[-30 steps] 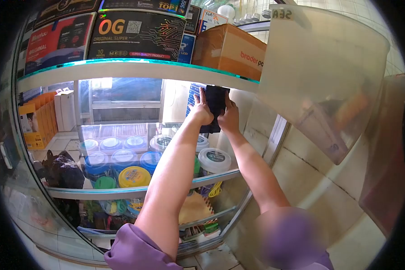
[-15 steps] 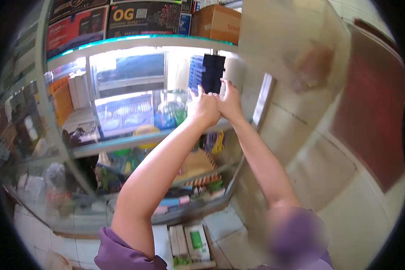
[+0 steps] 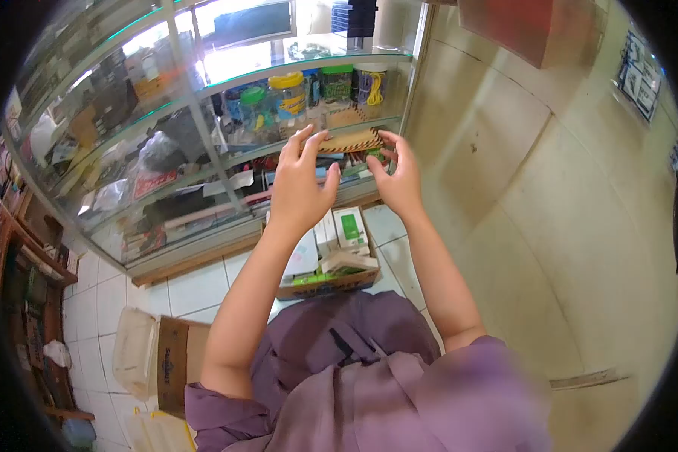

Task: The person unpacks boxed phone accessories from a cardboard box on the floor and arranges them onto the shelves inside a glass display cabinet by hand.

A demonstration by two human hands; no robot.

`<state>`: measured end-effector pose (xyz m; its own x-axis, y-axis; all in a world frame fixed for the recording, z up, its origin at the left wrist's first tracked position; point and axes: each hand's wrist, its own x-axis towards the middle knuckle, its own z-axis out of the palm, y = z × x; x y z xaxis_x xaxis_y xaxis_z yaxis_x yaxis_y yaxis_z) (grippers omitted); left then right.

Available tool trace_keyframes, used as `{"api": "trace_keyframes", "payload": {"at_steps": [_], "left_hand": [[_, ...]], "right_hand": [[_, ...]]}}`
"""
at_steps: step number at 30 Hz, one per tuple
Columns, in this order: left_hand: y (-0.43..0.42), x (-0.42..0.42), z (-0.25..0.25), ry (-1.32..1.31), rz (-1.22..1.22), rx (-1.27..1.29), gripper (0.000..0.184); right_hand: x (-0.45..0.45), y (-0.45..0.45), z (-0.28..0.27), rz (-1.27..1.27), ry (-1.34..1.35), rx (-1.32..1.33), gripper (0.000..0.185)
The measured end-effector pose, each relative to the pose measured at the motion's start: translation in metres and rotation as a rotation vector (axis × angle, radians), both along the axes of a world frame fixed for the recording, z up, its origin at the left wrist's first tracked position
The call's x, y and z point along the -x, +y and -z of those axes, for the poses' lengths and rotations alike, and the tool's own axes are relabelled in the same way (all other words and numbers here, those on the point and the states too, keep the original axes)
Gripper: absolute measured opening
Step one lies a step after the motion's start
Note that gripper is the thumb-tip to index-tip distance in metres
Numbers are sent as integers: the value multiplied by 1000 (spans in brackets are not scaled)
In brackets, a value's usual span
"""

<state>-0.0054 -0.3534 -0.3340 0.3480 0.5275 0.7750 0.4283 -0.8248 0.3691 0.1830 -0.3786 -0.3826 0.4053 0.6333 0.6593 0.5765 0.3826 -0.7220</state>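
Observation:
My left hand [image 3: 300, 184] is raised in front of the glass cabinet [image 3: 410, 98], fingers apart and holding nothing. To its right my right hand [image 3: 399, 181] is also empty, with its fingers curved and spread. Between and behind the fingertips lies a tan cardboard piece with a striped edge [image 3: 350, 141] on a lower shelf. A black ridged block [image 3: 361, 16] stands on the upper shelf beside a blue one, cut off by the top of the view. Below my hands, an open box of small cartons [image 3: 328, 282] sits on the floor.
Jars with yellow [image 3: 287, 94] and green lids [image 3: 337, 83] line a middle shelf. Lower left on the floor are a clear plastic container [image 3: 135, 354] and an open cardboard box [image 3: 175, 361]. A pale wall [image 3: 505, 166] rises at right; a wooden rack [image 3: 34, 301] stands at far left.
Both hands have come away from the black block on the upper shelf and moved lower and apart. The view has tilted downward, bringing in the floor and lap.

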Motion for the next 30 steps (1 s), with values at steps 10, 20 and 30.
{"api": "trace_keyframes", "payload": {"at_steps": [10, 20, 30], "left_hand": [[-16, 70, 156, 157, -19, 368, 47], [-15, 17, 280, 511, -73, 507, 65], [1, -4, 276, 504, -40, 506, 64]], "right_hand": [[10, -41, 129, -217, 3, 337, 38], [-1, -41, 266, -262, -169, 659, 57], [-17, -40, 270, -216, -30, 679, 41]]}}
